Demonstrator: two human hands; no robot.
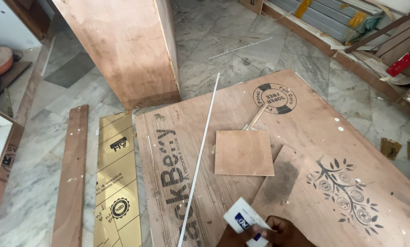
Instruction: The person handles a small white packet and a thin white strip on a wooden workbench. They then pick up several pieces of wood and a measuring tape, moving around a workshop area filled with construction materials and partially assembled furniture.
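My right hand shows at the bottom edge, shut on a white bottle with a blue label that tilts up to the left. A bit of hand shows left of the bottle; whether it is my left hand is unclear. The bottle hangs over a large plywood sheet lying on the floor. A small square plywood piece lies on the sheet just beyond the bottle. Beside it lies a second plywood piece with a dark smear. A long thin white strip runs across the sheet, left of the bottle.
A tall plywood box stands at the back left on the marble floor. A gold laminate strip and a wooden plank lie left of the sheet. Stacked boards and battens line the right wall.
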